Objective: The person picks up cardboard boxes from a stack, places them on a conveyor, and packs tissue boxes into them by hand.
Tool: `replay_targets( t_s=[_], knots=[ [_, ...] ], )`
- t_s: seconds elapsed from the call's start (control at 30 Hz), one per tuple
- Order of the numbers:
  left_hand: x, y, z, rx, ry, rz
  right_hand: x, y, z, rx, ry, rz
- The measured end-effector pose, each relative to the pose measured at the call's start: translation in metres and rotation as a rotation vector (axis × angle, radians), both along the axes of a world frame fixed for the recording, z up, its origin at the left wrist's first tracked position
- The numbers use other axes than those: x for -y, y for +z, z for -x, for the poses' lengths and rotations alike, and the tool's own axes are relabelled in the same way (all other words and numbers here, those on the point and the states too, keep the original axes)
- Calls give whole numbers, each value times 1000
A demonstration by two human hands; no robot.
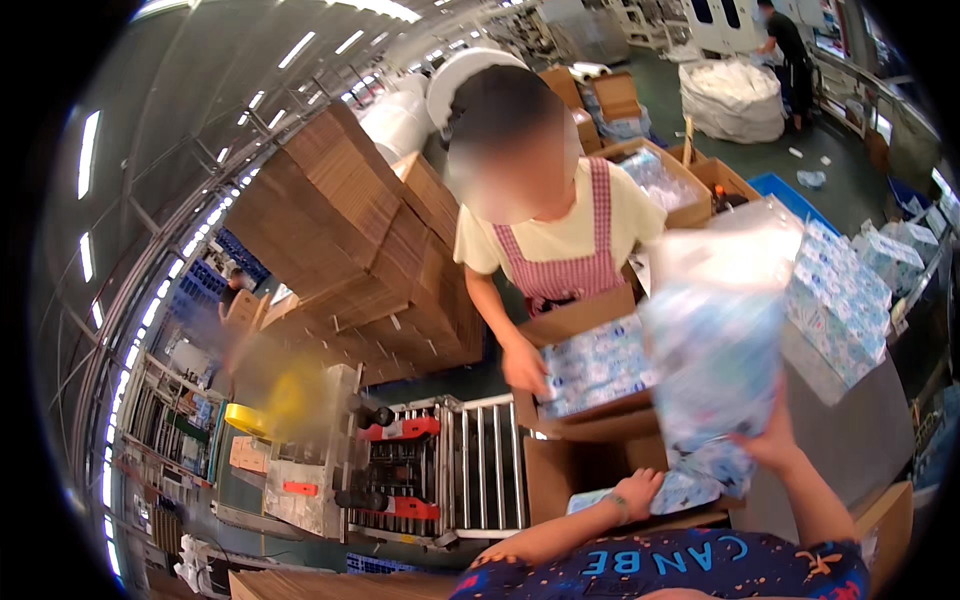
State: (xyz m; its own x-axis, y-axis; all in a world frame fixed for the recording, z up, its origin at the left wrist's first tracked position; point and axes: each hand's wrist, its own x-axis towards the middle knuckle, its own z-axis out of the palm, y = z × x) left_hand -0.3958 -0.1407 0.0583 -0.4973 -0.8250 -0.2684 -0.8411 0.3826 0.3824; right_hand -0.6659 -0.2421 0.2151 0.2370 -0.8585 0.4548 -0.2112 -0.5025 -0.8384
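Note:
My left hand (636, 492) rests on the lower end of a blurred pack of blue-and-white wrapped goods (712, 370) that stands in an open cardboard box (556, 472). My right hand (766, 440) grips the same pack from the right side. Across from me a co-worker in a yellow shirt and a checked apron presses a hand (524, 368) on blue-and-white packs (598, 366) inside another open cardboard box (578, 316).
A roller conveyor (480, 462) with a taping unit with red parts (398, 430) lies to the left of the boxes. Tall piles of flat cardboard (350, 232) stand behind it. More blue-and-white packs (838, 300) sit on a grey table (860, 440) at the right.

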Motion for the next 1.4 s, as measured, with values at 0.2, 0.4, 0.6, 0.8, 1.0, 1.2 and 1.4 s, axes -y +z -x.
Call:
replay_targets(
  t_s=[0.2, 0.4, 0.6, 0.8, 1.0, 1.2, 1.4],
  knots=[
    [-22, -58, 11, -81, -6, 114, 8, -97, -109, -1149, 717, 255],
    [-37, -103, -52, -89, 21, -696, -16, -266, -163, -1327, 776, 112],
    [18, -20, -23, -238, -32, -403, 37, -453, -124, -1168, 980, -653],
    [45, -30, -55, -404, 292, -266, 144, -69, 41, -462, -55, -365],
    [110, 10, 17, -596, 283, -210, 143, -86, 318, -1098, -1027, -357],
    [193, 77, 132, -559, -133, 246, 142, -83, 279, -1149, -575, -324],
    [256, 98, 246, -201, -426, 472, 162, -89, 256, -942, -79, -525]
  ],
)
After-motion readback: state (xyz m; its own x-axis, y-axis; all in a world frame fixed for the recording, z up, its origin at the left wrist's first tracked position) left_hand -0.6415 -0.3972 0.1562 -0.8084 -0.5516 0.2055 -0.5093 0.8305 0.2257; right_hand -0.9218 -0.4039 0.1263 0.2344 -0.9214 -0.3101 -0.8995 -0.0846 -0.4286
